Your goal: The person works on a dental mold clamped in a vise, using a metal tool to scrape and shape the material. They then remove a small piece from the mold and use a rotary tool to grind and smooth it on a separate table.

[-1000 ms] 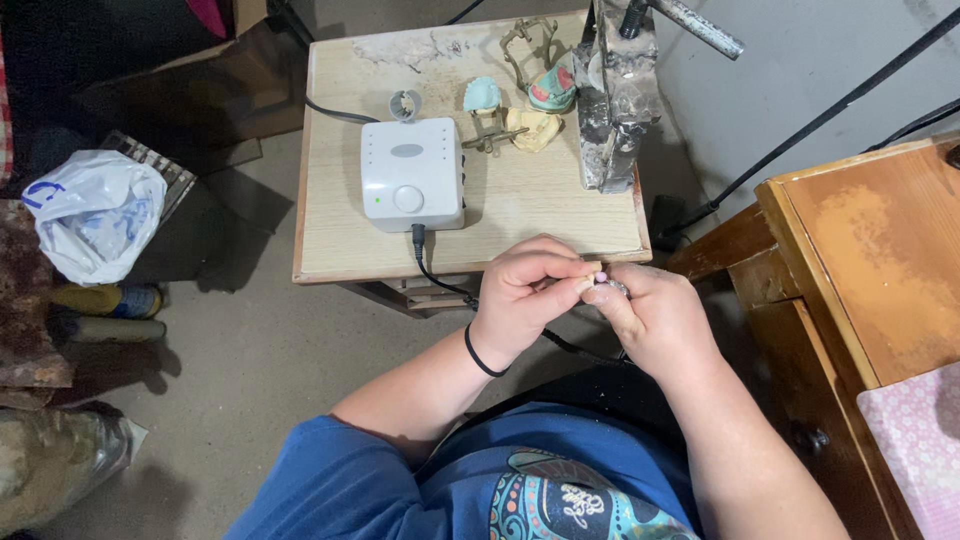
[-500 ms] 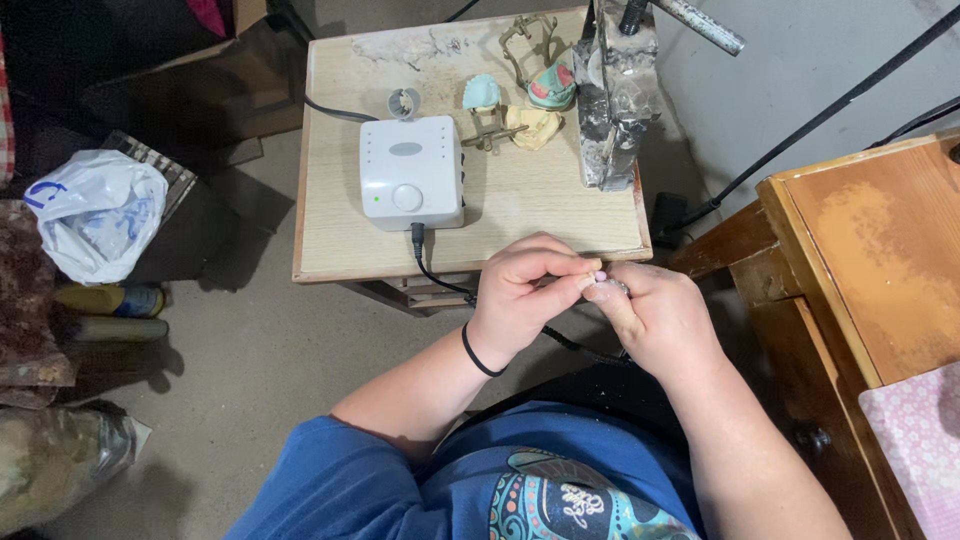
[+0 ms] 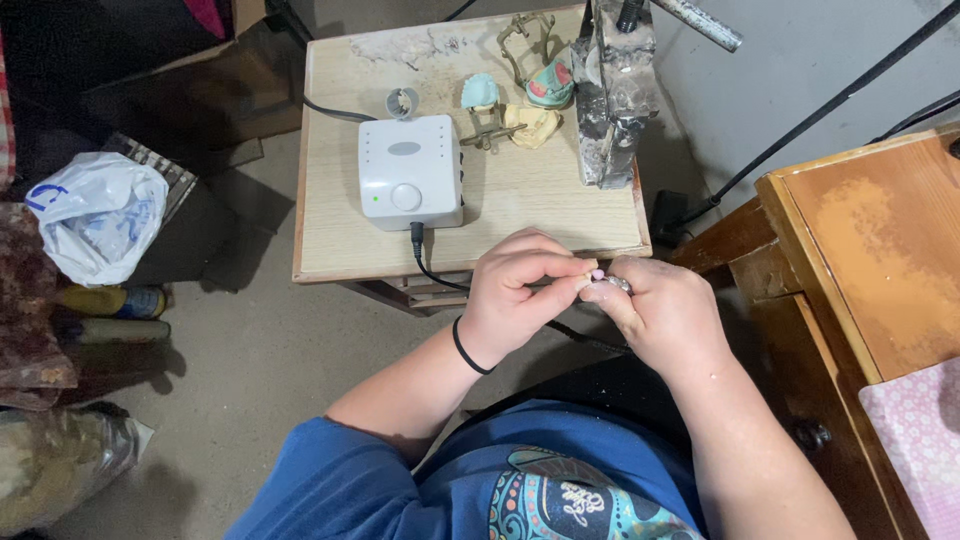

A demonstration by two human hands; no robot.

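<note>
both hands meet just in front of the counter (image 3: 330,240), left hand (image 3: 520,290) fingers pinched shut on a small pink piece (image 3: 597,274) while the right hand (image 3: 665,310) grips a metal handpiece (image 3: 620,285) touching it, seemingly mid-grinding, so steady, light contact comes next.

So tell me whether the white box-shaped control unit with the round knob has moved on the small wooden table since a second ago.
No. The white control unit sits at the same spot on the wooden table.
</note>
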